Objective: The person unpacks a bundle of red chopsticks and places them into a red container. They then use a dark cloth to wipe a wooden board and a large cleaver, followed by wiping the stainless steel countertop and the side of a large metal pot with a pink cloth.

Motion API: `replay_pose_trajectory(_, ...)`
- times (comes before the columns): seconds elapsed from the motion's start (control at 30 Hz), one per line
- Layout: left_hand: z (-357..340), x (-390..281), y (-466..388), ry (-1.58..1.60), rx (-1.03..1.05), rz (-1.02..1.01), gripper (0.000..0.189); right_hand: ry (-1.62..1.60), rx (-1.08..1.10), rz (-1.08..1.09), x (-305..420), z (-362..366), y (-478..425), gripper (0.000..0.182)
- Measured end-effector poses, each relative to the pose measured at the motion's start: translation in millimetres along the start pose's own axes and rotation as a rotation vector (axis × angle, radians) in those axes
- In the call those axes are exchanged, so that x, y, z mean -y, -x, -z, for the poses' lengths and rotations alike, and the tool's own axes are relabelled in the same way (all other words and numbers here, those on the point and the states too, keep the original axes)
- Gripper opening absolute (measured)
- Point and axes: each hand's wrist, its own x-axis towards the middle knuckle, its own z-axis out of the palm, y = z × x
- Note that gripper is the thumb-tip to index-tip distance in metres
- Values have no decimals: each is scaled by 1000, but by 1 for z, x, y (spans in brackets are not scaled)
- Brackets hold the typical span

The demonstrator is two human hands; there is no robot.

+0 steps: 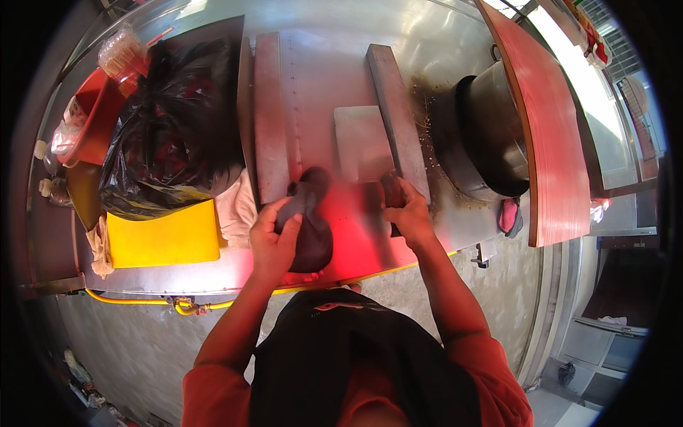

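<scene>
My left hand (272, 240) grips a dark, limp cloth item (312, 235) with a rounded end, shaped somewhat like a mitt, low over the metal worktop (347, 235). To its right, my right hand (413, 213) has thumb and fingers closed around a dark brown object (393, 191), partly blurred and covered by the fingers. Directly beyond that object lies a flat rectangular grey metal piece (363, 139); whether the two are joined I cannot tell. A long grey bar (397, 112) runs along this piece's right side. Another bar (271, 117) stretches away beyond my left hand.
Left stand a black plastic bag (171, 123), a yellow box (165, 235), a pink cloth (236, 211) and a red basin (98, 125). At right, a large metal pot (493, 128) sits behind a wood-grain board (555, 144). A yellow hose (128, 300) follows the worktop's front edge.
</scene>
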Motion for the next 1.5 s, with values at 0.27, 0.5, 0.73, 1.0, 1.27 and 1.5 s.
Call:
replay_pose_trajectory(0.27,-46,-60,16,-331,196,-761,28,134,-32,343,-23,48,107,74)
replay_pose_trajectory(0.5,-115,-38,19,-348,118,-880,25,-23,14,201,-68,106,199,80)
replay_pose_trajectory(0.73,-120,-43,13,-133,1,-364,27,-222,-60,274,-100,140,261,82)
replay_pose_trajectory(1.0,-136,-85,65,716,303,387,24,-361,5,166,-115,150,270,81)
replay_pose_trajectory(1.27,-145,-62,78,1132,462,532,29,-374,74,148,-133,142,253,83)
replay_pose_trajectory(1.5,-132,-82,119,704,381,320,31,-366,34,159,-132,138,245,81)
